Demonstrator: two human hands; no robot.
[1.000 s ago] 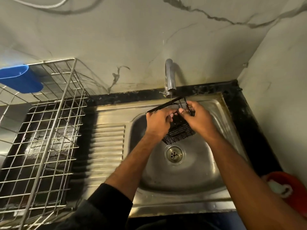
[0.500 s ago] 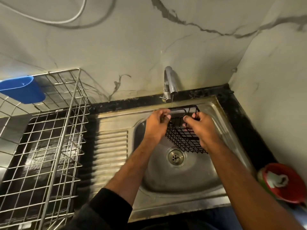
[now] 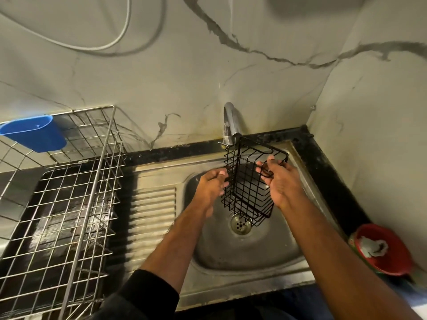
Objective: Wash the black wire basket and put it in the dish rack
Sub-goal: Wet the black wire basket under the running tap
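The black wire basket [image 3: 248, 181] hangs upright over the steel sink [image 3: 242, 248], its open top just below the tap [image 3: 230, 124]. My right hand [image 3: 279, 181] grips the basket's right rim, fingers curled round the wire. My left hand [image 3: 212, 183] lies against the basket's left side with fingers mostly straight and touching the wires. The metal dish rack [image 3: 69, 192] stands on the counter to the left of the sink.
A blue plastic cup [image 3: 34, 132] hangs on the rack's back edge. A red bowl [image 3: 383, 249] with a white scrap sits at the right front corner. The ribbed drainboard [image 3: 152, 211] lies between rack and basin. Marble walls close in behind and to the right.
The basket has been turned from tilted flat to upright and lifted a little toward the tap. My left hand has let go of its rim and now lies against its side.
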